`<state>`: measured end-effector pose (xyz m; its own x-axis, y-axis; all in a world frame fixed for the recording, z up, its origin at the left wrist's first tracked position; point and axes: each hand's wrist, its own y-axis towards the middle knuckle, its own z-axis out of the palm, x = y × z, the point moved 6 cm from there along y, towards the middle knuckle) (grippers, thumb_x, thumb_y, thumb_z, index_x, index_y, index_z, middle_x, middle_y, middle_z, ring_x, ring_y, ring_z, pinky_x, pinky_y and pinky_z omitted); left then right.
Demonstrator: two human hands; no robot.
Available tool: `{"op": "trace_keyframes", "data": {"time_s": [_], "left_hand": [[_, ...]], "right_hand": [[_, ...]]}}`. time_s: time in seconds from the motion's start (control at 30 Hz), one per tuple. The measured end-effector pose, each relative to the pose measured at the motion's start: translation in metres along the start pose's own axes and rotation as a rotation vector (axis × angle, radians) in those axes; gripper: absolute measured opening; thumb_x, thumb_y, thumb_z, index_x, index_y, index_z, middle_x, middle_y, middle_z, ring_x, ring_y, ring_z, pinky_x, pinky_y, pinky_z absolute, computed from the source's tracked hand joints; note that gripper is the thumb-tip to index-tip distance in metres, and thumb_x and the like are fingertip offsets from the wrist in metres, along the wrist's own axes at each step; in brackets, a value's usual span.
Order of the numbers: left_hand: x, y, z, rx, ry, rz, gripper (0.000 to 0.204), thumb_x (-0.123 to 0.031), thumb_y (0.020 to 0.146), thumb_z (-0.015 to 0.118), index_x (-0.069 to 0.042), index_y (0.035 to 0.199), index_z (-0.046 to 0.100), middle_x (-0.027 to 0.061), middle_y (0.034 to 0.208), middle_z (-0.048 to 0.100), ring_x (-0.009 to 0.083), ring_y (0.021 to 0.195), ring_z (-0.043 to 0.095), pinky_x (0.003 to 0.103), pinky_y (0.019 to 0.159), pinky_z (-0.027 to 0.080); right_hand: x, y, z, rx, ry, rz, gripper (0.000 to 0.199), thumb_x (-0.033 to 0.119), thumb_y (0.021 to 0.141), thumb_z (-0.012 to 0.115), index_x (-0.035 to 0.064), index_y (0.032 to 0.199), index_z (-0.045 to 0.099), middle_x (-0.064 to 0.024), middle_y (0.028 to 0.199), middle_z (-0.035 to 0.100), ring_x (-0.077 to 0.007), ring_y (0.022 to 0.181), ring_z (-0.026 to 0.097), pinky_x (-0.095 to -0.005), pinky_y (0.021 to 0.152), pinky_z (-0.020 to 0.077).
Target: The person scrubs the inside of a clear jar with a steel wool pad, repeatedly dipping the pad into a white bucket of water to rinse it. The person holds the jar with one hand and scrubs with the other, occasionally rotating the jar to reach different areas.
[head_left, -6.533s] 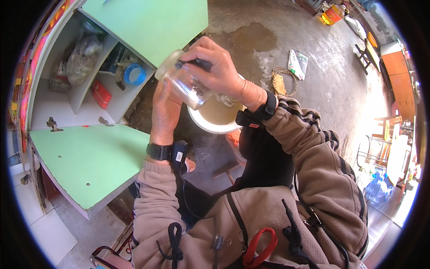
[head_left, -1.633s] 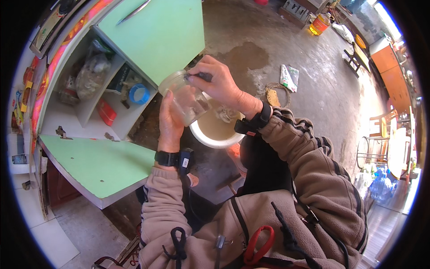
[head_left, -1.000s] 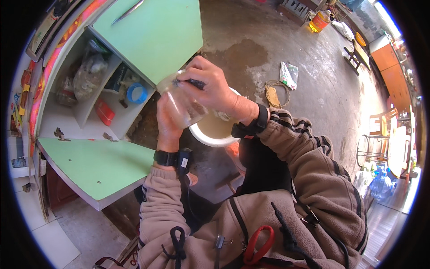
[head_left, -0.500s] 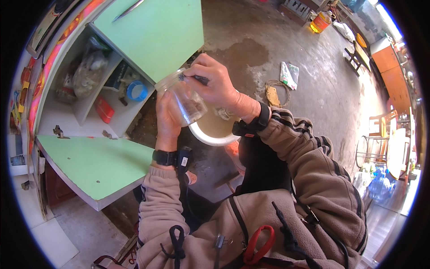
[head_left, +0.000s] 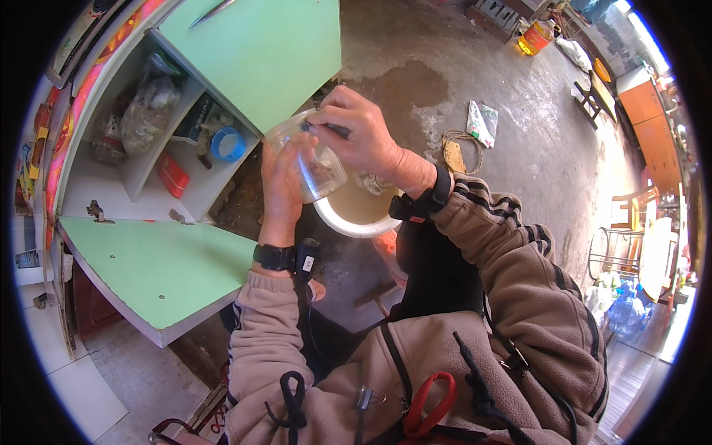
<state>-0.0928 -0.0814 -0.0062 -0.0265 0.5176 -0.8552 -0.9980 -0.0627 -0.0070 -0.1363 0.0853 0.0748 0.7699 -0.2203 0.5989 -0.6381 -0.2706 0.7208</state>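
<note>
My left hand (head_left: 281,185) is wrapped round a clear, wide-mouthed jar (head_left: 326,178), which is tilted over a white basin (head_left: 360,228). Close to the jar's mouth, my right hand (head_left: 365,135) pinches a slim dark stick-like tool (head_left: 338,130). Its dark tip meets the jar near the rim; whether it is inside or against the outer wall I cannot tell. Murky water fills the basin below, with a pale crumpled cloth (head_left: 372,183) in it, partly hidden by my right wrist.
At the left stands a cabinet with its pale green doors (head_left: 156,274) open. Inside are plastic bags (head_left: 150,111), a blue cup (head_left: 228,144) and a red packet (head_left: 171,176). A coiled cord (head_left: 461,152), a folded packet (head_left: 483,124) and an oil bottle (head_left: 535,37) lie or stand on the floor.
The jar has turned slightly in my left hand, whose fingers now reach farther over its side. My right hand has shifted a little to the right with the dark tool.
</note>
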Motion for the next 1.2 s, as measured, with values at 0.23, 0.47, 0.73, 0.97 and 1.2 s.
{"op": "trace_keyframes", "data": {"time_s": [0.23, 0.47, 0.73, 0.97, 1.2], "left_hand": [[0.005, -0.001, -0.008, 0.002, -0.060, -0.021, 0.062, -0.034, 0.108, 0.069, -0.003, 0.157, 0.048, 0.0131, 0.141, 0.066, 0.0263, 0.128, 0.067, 0.044, 0.111, 0.055], [0.005, -0.008, -0.007, 0.025, -0.104, -0.130, 0.065, -0.046, 0.111, 0.061, -0.001, 0.157, 0.053, 0.0137, 0.146, 0.066, 0.0286, 0.134, 0.065, 0.047, 0.117, 0.050], [0.008, -0.011, -0.007, 0.024, -0.253, -0.117, 0.060, -0.048, 0.113, 0.059, -0.003, 0.152, 0.059, 0.0104, 0.144, 0.068, 0.0263, 0.135, 0.062, 0.045, 0.117, 0.048], [0.006, -0.008, -0.003, 0.078, -0.124, -0.030, 0.065, -0.047, 0.116, 0.058, -0.001, 0.160, 0.051, 0.0128, 0.148, 0.067, 0.0284, 0.144, 0.060, 0.047, 0.124, 0.046], [0.011, -0.002, 0.001, 0.117, -0.118, -0.131, 0.064, -0.042, 0.118, 0.055, 0.000, 0.165, 0.045, 0.0163, 0.158, 0.060, 0.0305, 0.148, 0.058, 0.048, 0.126, 0.045]], "right_hand": [[-0.005, 0.001, 0.001, 0.003, -0.042, -0.011, 0.015, 0.004, 0.084, 0.085, 0.0070, 0.099, 0.082, -0.0086, 0.100, 0.072, -0.0295, 0.088, 0.073, -0.0400, 0.074, 0.0597], [-0.024, 0.000, 0.000, 0.040, 0.079, 0.207, 0.013, 0.005, 0.090, 0.085, 0.0054, 0.102, 0.081, -0.0085, 0.104, 0.072, -0.0256, 0.085, 0.074, -0.0356, 0.075, 0.0593], [-0.034, -0.003, -0.004, 0.000, 0.246, 0.310, 0.011, 0.006, 0.093, 0.084, 0.0069, 0.104, 0.082, -0.0070, 0.103, 0.071, -0.0206, 0.091, 0.072, -0.0335, 0.081, 0.0580], [-0.036, -0.002, -0.006, -0.001, 0.235, 0.324, 0.014, 0.007, 0.092, 0.084, 0.0084, 0.106, 0.082, -0.0064, 0.103, 0.071, -0.0204, 0.091, 0.071, -0.0330, 0.082, 0.0572], [-0.033, -0.001, -0.011, 0.011, 0.024, 0.269, 0.015, 0.007, 0.090, 0.085, 0.0084, 0.105, 0.082, -0.0080, 0.101, 0.070, -0.0255, 0.087, 0.072, -0.0374, 0.074, 0.0588]]}}
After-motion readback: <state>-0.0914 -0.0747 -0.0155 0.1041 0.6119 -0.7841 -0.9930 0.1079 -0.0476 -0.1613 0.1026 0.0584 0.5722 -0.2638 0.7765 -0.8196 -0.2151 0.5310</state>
